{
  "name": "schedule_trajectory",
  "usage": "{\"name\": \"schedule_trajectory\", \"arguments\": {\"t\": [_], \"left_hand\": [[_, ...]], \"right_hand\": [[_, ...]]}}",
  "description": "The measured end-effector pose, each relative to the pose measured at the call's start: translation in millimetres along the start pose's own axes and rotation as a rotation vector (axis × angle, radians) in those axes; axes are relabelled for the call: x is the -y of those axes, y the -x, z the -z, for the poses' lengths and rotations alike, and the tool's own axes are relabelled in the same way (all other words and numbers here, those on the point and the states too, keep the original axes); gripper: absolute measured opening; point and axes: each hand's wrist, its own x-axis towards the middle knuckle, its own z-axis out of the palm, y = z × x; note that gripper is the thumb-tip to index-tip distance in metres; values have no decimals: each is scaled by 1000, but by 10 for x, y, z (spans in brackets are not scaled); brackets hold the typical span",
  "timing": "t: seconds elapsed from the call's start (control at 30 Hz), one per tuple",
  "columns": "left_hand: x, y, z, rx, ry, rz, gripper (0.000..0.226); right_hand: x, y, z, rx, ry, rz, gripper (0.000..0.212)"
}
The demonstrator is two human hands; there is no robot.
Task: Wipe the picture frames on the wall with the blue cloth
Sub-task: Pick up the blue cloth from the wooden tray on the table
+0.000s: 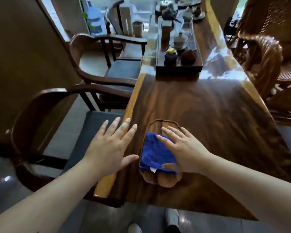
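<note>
a: so, where's the blue cloth (155,153) right now?

b: folded on the small wooden tray (160,179) near the close end of the long wooden table (208,115). no picture frames in sight from here.

a: and the hands?

b: the right hand (183,148) is spread wide, lying over the cloth's right side, thumb by the near edge. nothing pinched yet, as far as i can tell. the left hand (111,145) is spread flat too, empty, beside the tray over the table's edge.

a: best way to pick it up?

b: i'd say curl the right fingers under the far edge and meet them with the thumb, gathering the whole fold so no corner dangles. lift straight up, so the light tray doesn't slide. the left hand could steady the tray's rim.
</note>
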Motion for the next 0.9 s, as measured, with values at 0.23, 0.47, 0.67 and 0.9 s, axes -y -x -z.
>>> {"name": "schedule_trajectory", "arguments": {"t": [0.23, 0.47, 0.67, 0.9], "left_hand": [[-148, 131, -469, 135, 30, 72, 81], [-317, 267, -670, 170, 96, 153, 78], [-381, 365, -747, 152, 115, 185, 73], [-325, 408, -704, 144, 106, 255, 73]], "right_hand": [[-2, -193, -527, 153, 1, 78, 96], [79, -341, -892, 314, 22, 30, 94], [130, -417, -799, 281, 89, 30, 57], [-29, -612, -635, 211, 34, 123, 24]]}}
